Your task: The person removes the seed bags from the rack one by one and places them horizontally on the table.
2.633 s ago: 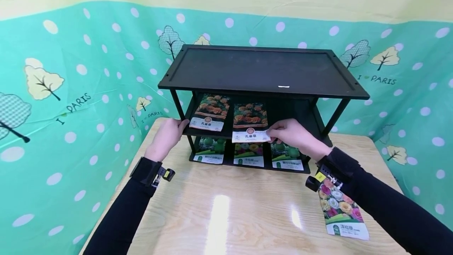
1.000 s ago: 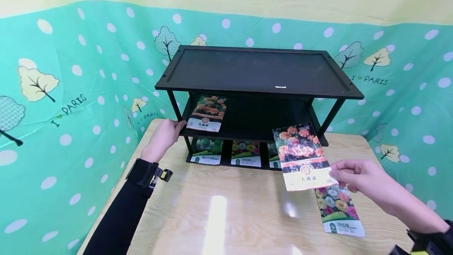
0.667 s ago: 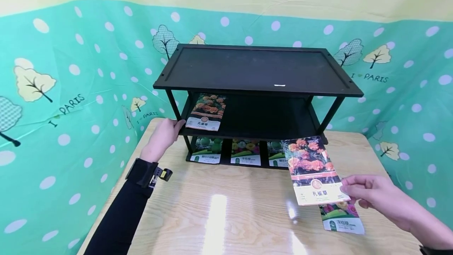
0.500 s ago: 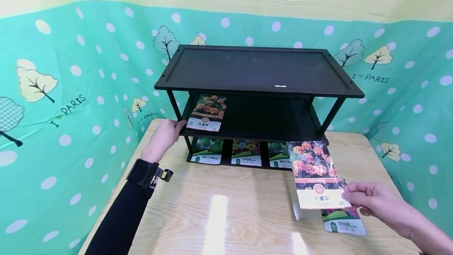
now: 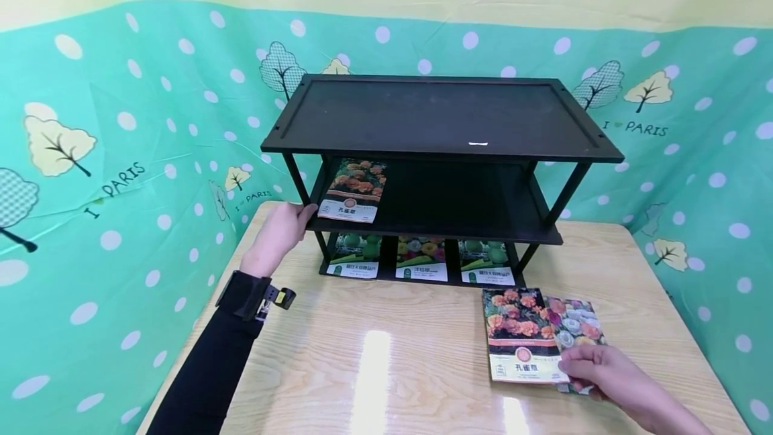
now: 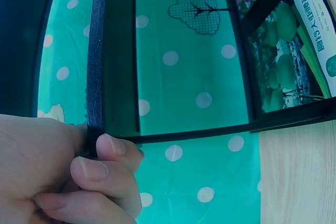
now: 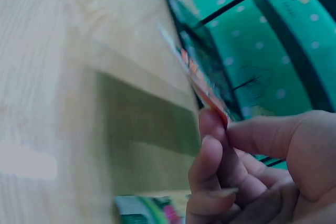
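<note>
Your right hand (image 5: pixel 604 374) pinches an orange-flowered packet (image 5: pixel 522 337) by a corner, partly hiding a mixed-flower packet (image 5: pixel 581 324); your left hand (image 5: pixel 278 233) grips the rack's middle shelf (image 5: pixel 447 200), 1 matching packet (image 5: pixel 353 190) just beside it.

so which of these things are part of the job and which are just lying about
Likely part of the job:
right hand, pinching an orange-flower packet
left hand, gripping the black rack
mixed-colour flower packet, partly hidden by the held one in the head view
four packets in the rack

Probably just there:
small white scrap or mark on top
dotted curtain
</note>
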A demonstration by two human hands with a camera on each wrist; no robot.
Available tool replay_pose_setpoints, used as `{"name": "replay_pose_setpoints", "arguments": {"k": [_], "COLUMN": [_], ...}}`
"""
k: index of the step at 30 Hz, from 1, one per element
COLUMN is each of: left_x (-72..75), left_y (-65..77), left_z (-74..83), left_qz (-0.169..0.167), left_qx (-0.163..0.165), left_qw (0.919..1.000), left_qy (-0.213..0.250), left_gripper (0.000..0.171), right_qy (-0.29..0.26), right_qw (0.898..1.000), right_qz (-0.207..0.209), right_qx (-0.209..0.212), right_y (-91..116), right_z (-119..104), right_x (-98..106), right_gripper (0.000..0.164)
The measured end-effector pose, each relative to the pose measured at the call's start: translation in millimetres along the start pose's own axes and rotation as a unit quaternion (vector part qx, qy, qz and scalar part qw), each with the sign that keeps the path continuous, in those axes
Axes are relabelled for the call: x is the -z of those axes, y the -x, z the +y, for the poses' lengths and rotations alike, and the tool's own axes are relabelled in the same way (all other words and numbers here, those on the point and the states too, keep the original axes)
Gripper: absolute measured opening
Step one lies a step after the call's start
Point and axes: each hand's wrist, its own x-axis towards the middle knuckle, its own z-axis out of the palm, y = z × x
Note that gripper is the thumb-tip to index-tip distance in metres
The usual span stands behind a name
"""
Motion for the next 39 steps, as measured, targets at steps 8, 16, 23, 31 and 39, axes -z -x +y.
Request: {"name": "replay_pose_setpoints", "arguments": {"k": [8,16,23,31,39], "left_x": [-1.5,-0.6,0.5,1.3,0.1], "left_y": [-1.1,-0.9,-1.6,0.7,2.0], "left_z": [1.8,4.9,5.9,4.1,3.0], "left_qz": [0.006,0.001,-0.002,-0.002,0.002], "left_qx": [-0.003,-0.001,0.004,0.005,0.005], "left_qw": [0.9999,0.9998,0.9996,0.9996,0.9995], "left_qy": [0.012,0.018,0.026,0.029,0.032], "left_gripper": [0.046,0.045,0.045,0.046,0.043], "right_qy": [0.066,0.118,0.146,0.154,0.161], "right_qw": [0.991,0.984,0.979,0.978,0.978], "right_qz": [0.112,0.137,0.141,0.138,0.134], "right_qx": [-0.027,0.000,0.013,0.020,0.022], "right_y": [-15.0,-23.2,-22.4,-20.7,-20.8], "right_z": [6.7,3.5,-1.9,-4.1,-3.8], "right_x": [-17.2,-22.0,-25.5,-26.7,-26.7], "right_gripper": [0.033,0.033,0.031,0.023,0.021]}}
